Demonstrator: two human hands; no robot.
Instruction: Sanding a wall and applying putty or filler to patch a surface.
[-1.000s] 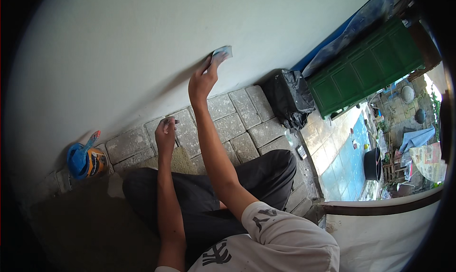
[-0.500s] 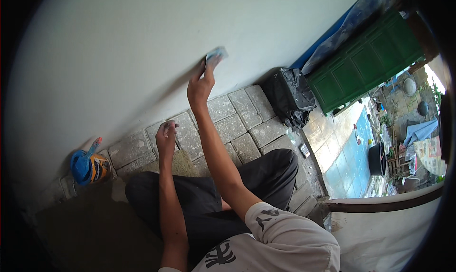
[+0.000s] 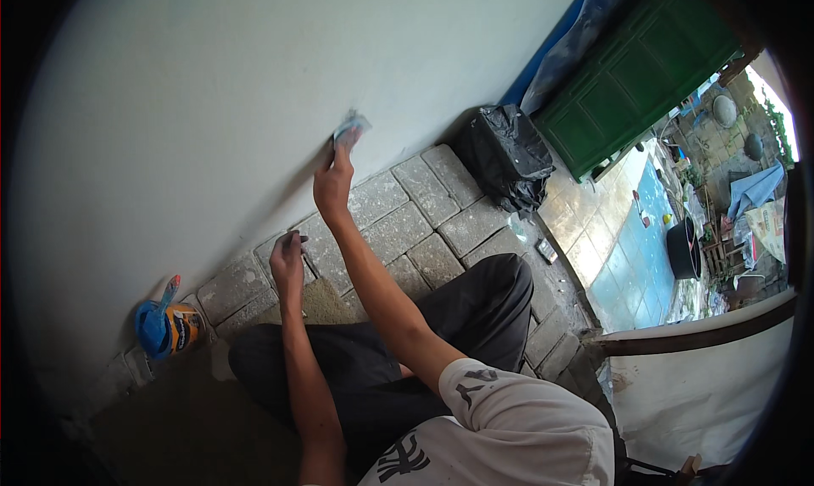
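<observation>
My right hand [image 3: 334, 181] reaches up to the white wall [image 3: 212, 87], closed on a thin, flat, pale-blue scraper [image 3: 353, 128] that lies against the wall surface. A small grey smudge shows on the wall just above the tool. Lower and to the left, my left hand [image 3: 288, 264] hovers over the paving beside the wall's foot. Its fingers are loosely bent, slightly apart, and hold nothing visible. Further left stands an orange-and-black can [image 3: 182, 326] with a blue-coated rim, and a blue tool with a red-tipped handle [image 3: 170, 293] sticks up from it.
Grey paving blocks [image 3: 398, 231] run along the wall under my crossed legs. A black plastic-covered box [image 3: 509, 159] stands at the wall to the right, near a green panelled cabinet [image 3: 636, 70]. Beyond are blue tiles [image 3: 632, 270] and a black tub [image 3: 683, 248].
My right hand has moved down and left along the wall with the scraper. My left hand has shifted slightly down and left. The view has also turned a little.
</observation>
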